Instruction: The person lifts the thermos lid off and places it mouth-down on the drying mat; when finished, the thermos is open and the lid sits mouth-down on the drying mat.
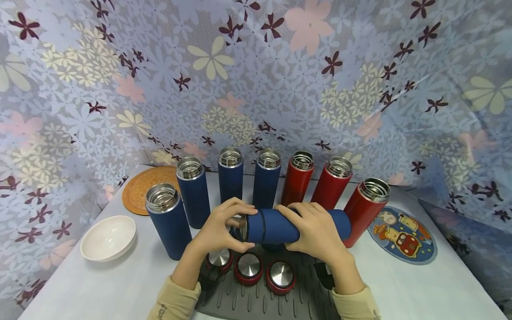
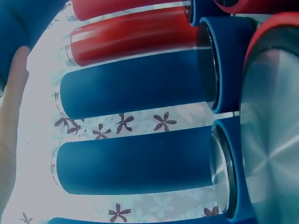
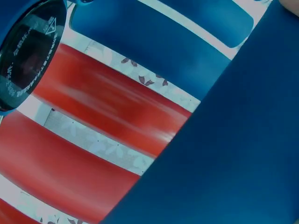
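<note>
A blue thermos bottle (image 1: 278, 226) lies level between the two hands, with a dark seam near its left end. My right hand (image 1: 316, 229) grips its body from above. My left hand (image 1: 226, 224) holds the lid (image 1: 254, 227) at the left end, fingers on top and thumb below. Part of the left hand (image 2: 11, 116) shows at the left wrist view's edge. The held bottle (image 3: 224, 140) fills the right side of the right wrist view. Just below the hands sit red-rimmed lids with silver tops (image 1: 248, 266). Blue-rimmed lids (image 2: 224, 172) are partly hidden behind the hands.
Open blue bottles (image 1: 194, 191) stand at the back and left, and open red bottles (image 1: 298, 178) at the back right. A grey ribbed mat (image 1: 256, 306) lies in front. A white bowl (image 1: 108, 240) and round orange mat (image 1: 150, 191) are left; a cartoon mat (image 1: 402, 235) is right.
</note>
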{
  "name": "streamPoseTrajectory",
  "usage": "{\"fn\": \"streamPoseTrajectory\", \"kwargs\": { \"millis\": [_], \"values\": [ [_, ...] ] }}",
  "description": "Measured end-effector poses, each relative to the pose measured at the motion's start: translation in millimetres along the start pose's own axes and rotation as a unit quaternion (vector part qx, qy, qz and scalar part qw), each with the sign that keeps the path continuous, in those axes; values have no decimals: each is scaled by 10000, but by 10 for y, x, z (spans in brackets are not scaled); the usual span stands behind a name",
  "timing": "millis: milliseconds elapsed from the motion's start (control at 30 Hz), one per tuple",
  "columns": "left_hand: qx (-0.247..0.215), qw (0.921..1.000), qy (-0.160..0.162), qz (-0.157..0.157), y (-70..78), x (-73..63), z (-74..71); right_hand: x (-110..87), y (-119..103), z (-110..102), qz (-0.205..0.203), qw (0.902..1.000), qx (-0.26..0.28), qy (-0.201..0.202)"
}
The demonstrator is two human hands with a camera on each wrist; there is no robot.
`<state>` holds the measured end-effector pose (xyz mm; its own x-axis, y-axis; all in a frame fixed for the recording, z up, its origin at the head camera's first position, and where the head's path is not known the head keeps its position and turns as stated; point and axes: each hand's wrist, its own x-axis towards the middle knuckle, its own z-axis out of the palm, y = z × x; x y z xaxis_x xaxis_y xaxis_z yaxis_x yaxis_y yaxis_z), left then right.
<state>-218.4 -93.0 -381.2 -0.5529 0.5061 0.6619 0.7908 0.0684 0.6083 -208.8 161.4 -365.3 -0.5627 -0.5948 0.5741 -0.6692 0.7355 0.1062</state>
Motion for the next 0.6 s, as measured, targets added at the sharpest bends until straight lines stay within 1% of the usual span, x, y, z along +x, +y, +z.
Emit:
{"fn": "streamPoseTrajectory", "kwargs": {
  "millis": [33, 67, 167, 233, 333, 400, 500, 567, 600],
  "values": [
    [2, 9999, 91, 101, -1, 1, 4, 5, -6, 1, -38, 10000, -14, 81],
    [-27, 9998, 164, 128, 0, 1, 6, 8, -10, 5, -68, 9998, -28, 158],
    [-111, 9994, 316, -52, 16, -6, 12, 13, -22, 7, -108, 9995, -70, 300],
    [-186, 9986, 381, -322, 36, -11, 10, 15, -27, 10, -106, 9993, -88, 341],
    [-278, 9954, 414, -824, 78, -9, 4, 18, -35, 18, -87, 9992, -118, 369],
    [-359, 9906, 444, -1240, 108, 1, -4, 22, -40, 23, -66, 9992, -123, 384],
    [-542, 9813, 474, -1787, 143, 25, -19, 29, -49, 22, -30, 9991, -159, 393],
    [-685, 9750, 452, -2063, 155, 40, -26, 33, -53, 17, -3, 9991, -181, 378],
    [-773, 9727, 423, -2147, 153, 45, -28, 34, -53, 12, 14, 9992, -195, 359]
  ]
}}
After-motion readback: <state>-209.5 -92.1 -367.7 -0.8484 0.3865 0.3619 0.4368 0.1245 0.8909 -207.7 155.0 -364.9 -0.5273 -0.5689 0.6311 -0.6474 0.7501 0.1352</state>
